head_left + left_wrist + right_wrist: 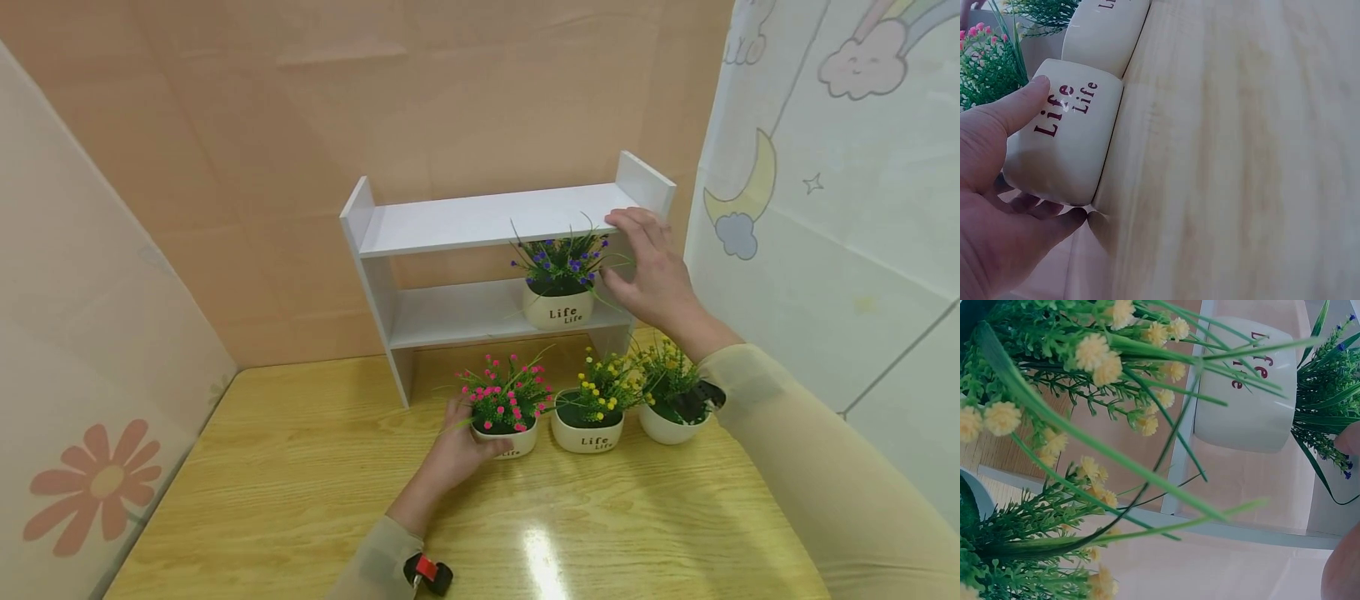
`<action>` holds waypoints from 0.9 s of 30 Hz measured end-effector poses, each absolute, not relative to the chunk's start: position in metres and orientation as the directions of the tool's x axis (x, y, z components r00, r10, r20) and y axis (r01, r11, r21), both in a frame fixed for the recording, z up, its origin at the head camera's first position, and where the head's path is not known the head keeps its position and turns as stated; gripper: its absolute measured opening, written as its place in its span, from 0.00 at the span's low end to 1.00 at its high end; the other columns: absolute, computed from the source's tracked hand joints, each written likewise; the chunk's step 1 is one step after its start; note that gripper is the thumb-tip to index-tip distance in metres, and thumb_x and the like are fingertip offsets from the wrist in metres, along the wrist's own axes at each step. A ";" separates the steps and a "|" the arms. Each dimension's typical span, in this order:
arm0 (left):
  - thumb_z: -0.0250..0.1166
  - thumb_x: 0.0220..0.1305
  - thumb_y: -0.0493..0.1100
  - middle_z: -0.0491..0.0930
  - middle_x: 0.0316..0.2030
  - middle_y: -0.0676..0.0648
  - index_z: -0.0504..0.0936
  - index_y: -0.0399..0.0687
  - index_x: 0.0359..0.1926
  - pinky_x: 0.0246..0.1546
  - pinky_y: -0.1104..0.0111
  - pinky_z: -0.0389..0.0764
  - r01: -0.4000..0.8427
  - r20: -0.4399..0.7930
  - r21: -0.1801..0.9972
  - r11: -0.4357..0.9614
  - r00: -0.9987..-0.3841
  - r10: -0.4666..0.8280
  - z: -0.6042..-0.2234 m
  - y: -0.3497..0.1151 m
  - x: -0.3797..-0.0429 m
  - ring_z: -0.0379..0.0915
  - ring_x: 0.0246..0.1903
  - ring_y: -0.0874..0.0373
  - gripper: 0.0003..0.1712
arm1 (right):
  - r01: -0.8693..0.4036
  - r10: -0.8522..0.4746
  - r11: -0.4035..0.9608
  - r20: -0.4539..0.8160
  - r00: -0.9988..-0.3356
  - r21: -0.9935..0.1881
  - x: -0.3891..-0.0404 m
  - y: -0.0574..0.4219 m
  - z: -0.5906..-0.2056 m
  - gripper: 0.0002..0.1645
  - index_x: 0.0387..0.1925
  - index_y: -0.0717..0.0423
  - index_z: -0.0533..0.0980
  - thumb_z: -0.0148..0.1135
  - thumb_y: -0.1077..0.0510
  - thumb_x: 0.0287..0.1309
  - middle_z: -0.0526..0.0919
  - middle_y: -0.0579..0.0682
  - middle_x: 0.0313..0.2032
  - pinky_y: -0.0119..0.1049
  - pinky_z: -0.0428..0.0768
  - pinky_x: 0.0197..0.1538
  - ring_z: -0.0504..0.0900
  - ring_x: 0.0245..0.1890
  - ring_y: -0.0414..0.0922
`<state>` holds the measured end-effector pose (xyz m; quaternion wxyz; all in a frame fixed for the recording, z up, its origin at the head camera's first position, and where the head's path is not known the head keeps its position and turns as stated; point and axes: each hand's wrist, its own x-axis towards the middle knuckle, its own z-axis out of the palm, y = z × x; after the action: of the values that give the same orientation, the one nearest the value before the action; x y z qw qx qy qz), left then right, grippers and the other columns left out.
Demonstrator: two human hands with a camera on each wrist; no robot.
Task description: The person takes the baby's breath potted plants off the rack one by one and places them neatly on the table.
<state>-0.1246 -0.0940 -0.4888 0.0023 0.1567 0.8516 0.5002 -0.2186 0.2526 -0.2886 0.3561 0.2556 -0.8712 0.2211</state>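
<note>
My left hand [459,446] grips a cream oval flowerpot [1066,134] of artificial pink flowers [506,392] on the table, its thumb on the lettered front and its fingers round the side. Upon the middle board of a white shelf [450,312] stands a similar pot [558,310] with purple flowers [558,260]. My right hand [651,265] is at the shelf's right end, fingertips at the front edge of the upper board and thumb lower, beside the purple flowers. In the right wrist view, only parts of that hand show at the right edge.
Two pots with yellow flowers, one in the middle [587,435] and one farther right [670,427], stand on the wooden table [300,467] right of the pink one. Their leaves reach across the right wrist view. Patterned walls [817,250] flank the table, with a tan backdrop [262,167] behind.
</note>
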 end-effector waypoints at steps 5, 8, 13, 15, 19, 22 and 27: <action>0.87 0.60 0.54 0.58 0.79 0.32 0.58 0.41 0.86 0.72 0.33 0.70 0.215 0.103 0.871 0.441 -0.959 0.264 -0.489 -0.100 -0.122 0.61 0.76 0.29 0.65 | -0.606 -0.289 0.769 0.735 -0.613 -0.204 -0.220 0.252 -0.289 0.48 0.78 0.56 0.67 0.74 0.69 0.57 0.67 0.60 0.76 0.61 0.67 0.78 0.60 0.80 0.61; 0.87 0.60 0.56 0.49 0.84 0.29 0.52 0.41 0.88 0.74 0.29 0.65 0.195 0.084 0.872 0.449 -0.963 0.254 -0.485 -0.105 -0.121 0.54 0.80 0.25 0.70 | -0.613 -0.296 0.764 0.735 -0.610 -0.200 -0.221 0.252 -0.290 0.48 0.78 0.57 0.67 0.74 0.69 0.57 0.68 0.60 0.76 0.60 0.67 0.79 0.60 0.80 0.61; 0.86 0.61 0.56 0.49 0.85 0.31 0.50 0.40 0.88 0.74 0.33 0.68 0.195 0.086 0.877 0.439 -0.963 0.256 -0.475 -0.109 -0.118 0.55 0.80 0.26 0.70 | -0.620 -0.298 0.758 0.739 -0.604 -0.201 -0.222 0.253 -0.289 0.48 0.78 0.57 0.67 0.75 0.70 0.56 0.68 0.61 0.76 0.59 0.64 0.81 0.60 0.80 0.61; 0.86 0.61 0.56 0.50 0.85 0.33 0.49 0.41 0.88 0.71 0.34 0.72 0.194 0.086 0.882 0.430 -0.962 0.258 -0.469 -0.111 -0.115 0.58 0.78 0.26 0.70 | -0.625 -0.301 0.755 0.741 -0.600 -0.199 -0.222 0.253 -0.289 0.48 0.78 0.58 0.67 0.75 0.70 0.56 0.68 0.61 0.76 0.58 0.62 0.82 0.59 0.80 0.62; 0.86 0.60 0.55 0.50 0.85 0.37 0.45 0.50 0.90 0.71 0.35 0.73 0.204 0.102 0.884 0.420 -0.962 0.252 -0.457 -0.115 -0.110 0.60 0.77 0.27 0.72 | -0.630 -0.310 0.753 0.742 -0.594 -0.190 -0.223 0.254 -0.289 0.49 0.78 0.58 0.67 0.75 0.70 0.56 0.68 0.62 0.76 0.57 0.61 0.82 0.59 0.80 0.62; 0.87 0.60 0.52 0.50 0.85 0.38 0.45 0.55 0.91 0.74 0.35 0.69 0.221 0.122 0.888 0.402 -0.959 0.257 -0.450 -0.118 -0.107 0.57 0.79 0.27 0.73 | -0.631 -0.313 0.753 0.744 -0.590 -0.183 -0.223 0.254 -0.289 0.49 0.78 0.58 0.67 0.74 0.69 0.56 0.67 0.62 0.75 0.58 0.61 0.82 0.60 0.79 0.63; 0.87 0.61 0.49 0.48 0.86 0.38 0.44 0.55 0.91 0.77 0.37 0.65 0.231 0.138 0.907 0.353 -0.953 0.269 -0.439 -0.122 -0.102 0.54 0.80 0.30 0.72 | -0.633 -0.314 0.751 0.743 -0.591 -0.187 -0.222 0.255 -0.289 0.48 0.78 0.58 0.67 0.74 0.69 0.56 0.67 0.62 0.75 0.58 0.61 0.82 0.60 0.79 0.63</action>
<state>-0.1023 -0.1216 -0.4387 0.0175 0.1521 0.8222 0.5482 -0.2224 0.2546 -0.2889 0.3597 0.2740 -0.8639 0.2220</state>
